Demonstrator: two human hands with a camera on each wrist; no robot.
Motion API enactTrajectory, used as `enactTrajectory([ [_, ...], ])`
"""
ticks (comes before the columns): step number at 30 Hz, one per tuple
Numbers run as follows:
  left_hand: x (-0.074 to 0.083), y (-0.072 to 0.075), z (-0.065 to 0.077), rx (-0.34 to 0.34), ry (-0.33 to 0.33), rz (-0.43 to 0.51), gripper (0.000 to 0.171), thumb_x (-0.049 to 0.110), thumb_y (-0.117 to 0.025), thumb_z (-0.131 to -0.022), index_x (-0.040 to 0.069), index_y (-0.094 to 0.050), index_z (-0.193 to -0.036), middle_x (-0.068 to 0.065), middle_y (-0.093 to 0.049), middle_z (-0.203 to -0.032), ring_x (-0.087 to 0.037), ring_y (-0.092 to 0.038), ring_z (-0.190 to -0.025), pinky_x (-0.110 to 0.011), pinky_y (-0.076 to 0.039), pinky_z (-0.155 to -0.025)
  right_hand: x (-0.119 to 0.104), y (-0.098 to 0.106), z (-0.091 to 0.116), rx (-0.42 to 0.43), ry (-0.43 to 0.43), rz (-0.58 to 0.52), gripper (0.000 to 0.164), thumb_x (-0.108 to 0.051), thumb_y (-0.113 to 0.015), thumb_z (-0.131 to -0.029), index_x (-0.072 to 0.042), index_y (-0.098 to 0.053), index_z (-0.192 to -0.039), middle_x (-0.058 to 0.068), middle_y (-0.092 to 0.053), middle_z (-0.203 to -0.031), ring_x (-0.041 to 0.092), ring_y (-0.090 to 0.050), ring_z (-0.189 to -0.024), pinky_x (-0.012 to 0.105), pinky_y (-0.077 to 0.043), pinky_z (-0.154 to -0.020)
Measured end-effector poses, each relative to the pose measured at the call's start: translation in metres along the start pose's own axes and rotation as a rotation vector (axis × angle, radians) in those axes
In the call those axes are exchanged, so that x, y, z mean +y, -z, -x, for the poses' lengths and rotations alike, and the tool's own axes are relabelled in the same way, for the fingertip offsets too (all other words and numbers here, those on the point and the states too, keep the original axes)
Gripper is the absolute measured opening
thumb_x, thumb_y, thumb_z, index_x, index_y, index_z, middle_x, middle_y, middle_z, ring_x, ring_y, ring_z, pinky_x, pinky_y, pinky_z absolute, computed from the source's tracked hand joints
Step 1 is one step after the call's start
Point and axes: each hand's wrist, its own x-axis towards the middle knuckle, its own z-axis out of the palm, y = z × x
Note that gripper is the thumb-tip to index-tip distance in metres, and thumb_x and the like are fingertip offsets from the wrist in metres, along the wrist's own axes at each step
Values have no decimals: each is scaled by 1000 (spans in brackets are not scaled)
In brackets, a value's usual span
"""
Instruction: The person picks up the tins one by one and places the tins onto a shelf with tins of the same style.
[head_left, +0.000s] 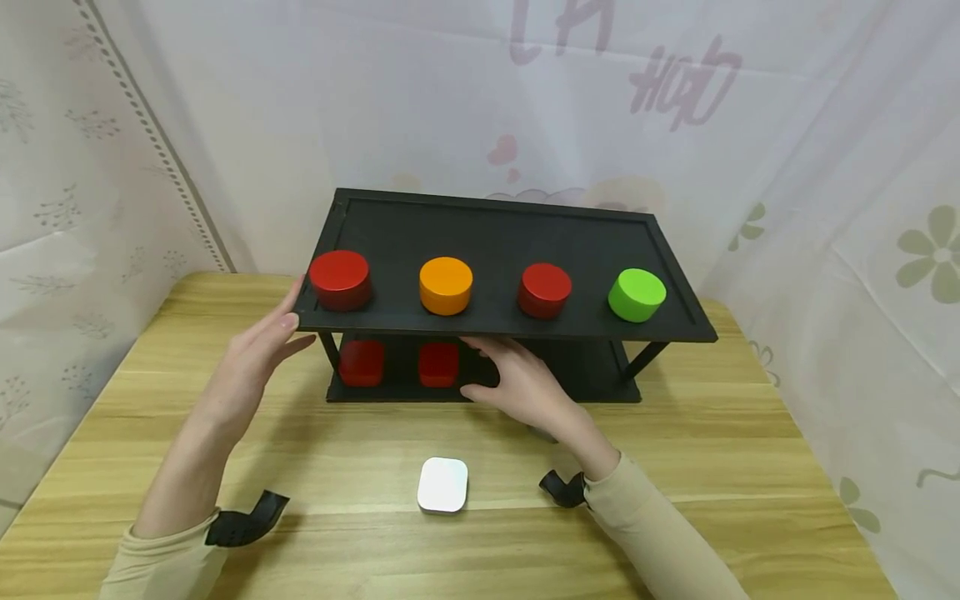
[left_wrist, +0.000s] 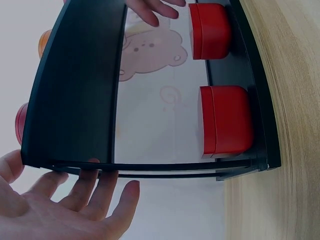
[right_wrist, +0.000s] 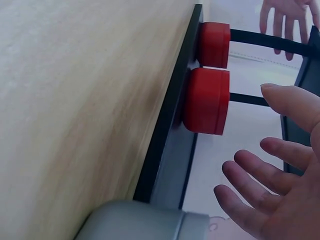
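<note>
A black two-tier shelf (head_left: 495,225) stands on the table. My left hand (head_left: 251,354) touches the left end of its upper tier. In the left wrist view that hand (left_wrist: 75,210) has its fingers extended against the end post and its thumb by the top board. My right hand (head_left: 525,383) reaches between the tiers, fingers spread and holding nothing. The right wrist view shows this hand (right_wrist: 280,185) apart from two red rounded-square tins, the nearer tin (right_wrist: 207,100) and the farther tin (right_wrist: 215,45), both on the lower tier.
On the upper tier stand a red round tin (head_left: 341,282), an orange tin (head_left: 446,286), another red tin (head_left: 544,291) and a green tin (head_left: 637,295). A white square tin (head_left: 442,485) sits in front. Below my right wrist is a grey tin (right_wrist: 140,222). Printed cloth (head_left: 450,100) hangs behind.
</note>
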Motion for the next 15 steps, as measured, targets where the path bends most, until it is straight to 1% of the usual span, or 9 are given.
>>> enactTrajectory([
  [5, 1, 0, 0, -3, -8, 1, 45, 24, -33, -103, 24, -28, -148, 7, -17, -158, -5, -14, -146, -11, -40, -97, 1, 7, 11, 24, 2, -11, 63, -44, -71, -80, -33, -47, -136, -15, -50, -136, 13, -58, -115, 35, -50, -92],
  [8, 1, -1, 0, -6, -13, 0, 45, 23, -33, -103, 24, -29, -148, 7, -17, -158, -6, -14, -146, -11, -40, -98, 3, 10, 17, 38, 7, -18, 60, -44, -71, -80, -33, -49, -135, -16, -50, -135, 14, -58, -115, 35, -50, -92],
  [12, 1, -2, 0, -9, -20, 13, 45, 22, -33, -103, 23, -29, -148, 7, -17, -159, -6, -13, -146, -12, -40, -98, 6, 14, 24, 59, 13, -6, 58, -43, -71, -80, -36, -49, -134, -16, -51, -133, 12, -56, -116, 35, -50, -94],
  [15, 0, -2, 0, -7, -28, 38, 45, 19, -33, -103, 20, -30, -148, 6, -16, -159, -6, -12, -146, -13, -41, -98, 8, 17, 28, 73, 13, 10, 58, -43, -71, -80, -37, -49, -133, -16, -52, -133, 10, -53, -118, 36, -49, -95],
])
